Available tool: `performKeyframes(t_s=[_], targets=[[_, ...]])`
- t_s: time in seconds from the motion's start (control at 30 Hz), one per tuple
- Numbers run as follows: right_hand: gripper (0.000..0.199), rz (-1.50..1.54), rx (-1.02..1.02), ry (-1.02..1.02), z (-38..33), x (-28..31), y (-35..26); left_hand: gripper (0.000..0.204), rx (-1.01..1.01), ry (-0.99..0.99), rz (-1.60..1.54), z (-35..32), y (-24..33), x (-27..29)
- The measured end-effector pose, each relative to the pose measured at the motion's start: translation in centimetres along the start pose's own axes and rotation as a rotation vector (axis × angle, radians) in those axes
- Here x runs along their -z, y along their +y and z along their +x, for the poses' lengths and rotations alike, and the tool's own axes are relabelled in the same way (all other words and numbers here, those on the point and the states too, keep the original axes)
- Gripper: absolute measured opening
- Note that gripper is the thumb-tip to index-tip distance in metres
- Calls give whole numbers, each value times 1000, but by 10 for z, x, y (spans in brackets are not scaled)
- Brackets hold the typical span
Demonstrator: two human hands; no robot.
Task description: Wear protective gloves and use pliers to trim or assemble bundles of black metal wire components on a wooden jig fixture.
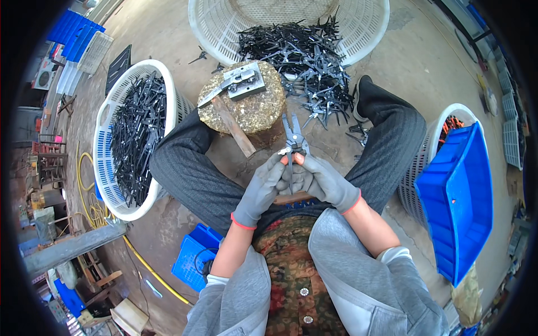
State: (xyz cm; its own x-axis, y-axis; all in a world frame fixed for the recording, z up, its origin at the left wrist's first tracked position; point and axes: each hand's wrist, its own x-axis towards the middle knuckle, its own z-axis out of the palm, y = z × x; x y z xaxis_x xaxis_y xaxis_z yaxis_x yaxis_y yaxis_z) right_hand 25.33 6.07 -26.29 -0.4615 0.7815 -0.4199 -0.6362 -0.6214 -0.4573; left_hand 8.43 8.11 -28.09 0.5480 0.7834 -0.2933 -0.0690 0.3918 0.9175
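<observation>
Between my knees I hold a pair of dark metal pliers point(294, 133), its two toothed jaws spread apart and pointing away from me. My left hand point(256, 189), in a grey glove with a red cuff, is closed with thumb and fingertips pinching the pliers near the pivot. On the other side my right hand point(329, 182), gloved the same way, is closed around the handles, its bare thumb tip pressing close to the pivot. One dark handle hangs down between the hands; the rest is partly hidden by the gloves. Beyond them stands a round stump point(268, 109).
On the stump lie a steel block with a lever point(246, 81) and a wooden strip point(234, 127). Dark plier pieces form a pile point(319, 73) spilling from a large white basket point(370, 28). White baskets flank me, the left point(163, 115) full; a blue bin point(471, 201) leans right.
</observation>
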Motion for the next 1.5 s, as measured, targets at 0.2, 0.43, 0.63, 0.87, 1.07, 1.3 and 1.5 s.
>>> performKeyframes(t_s=[0.2,0.43,0.63,0.87,1.07,1.3,1.5], targets=[[30,-120,-11,-51,4,17,8,41,24,11,-204,1,-2,-7],[34,-218,-60,-107,5,3,12,39,-102,106,61,2,-13,10],[33,-431,-155,-83,10,10,11,33,64,26,-88,-2,-11,24],[31,-363,-94,-81,13,3,4,29,56,98,-40,8,-10,23],[29,-375,-55,20,57,28,-13,44,-43,50,26,29,-34,39],[29,-956,240,294,129,-33,-121,50,96,8,-110,15,-33,25],[32,-1561,981,446,169,-56,-139,40,174,41,-215,15,-49,19]])
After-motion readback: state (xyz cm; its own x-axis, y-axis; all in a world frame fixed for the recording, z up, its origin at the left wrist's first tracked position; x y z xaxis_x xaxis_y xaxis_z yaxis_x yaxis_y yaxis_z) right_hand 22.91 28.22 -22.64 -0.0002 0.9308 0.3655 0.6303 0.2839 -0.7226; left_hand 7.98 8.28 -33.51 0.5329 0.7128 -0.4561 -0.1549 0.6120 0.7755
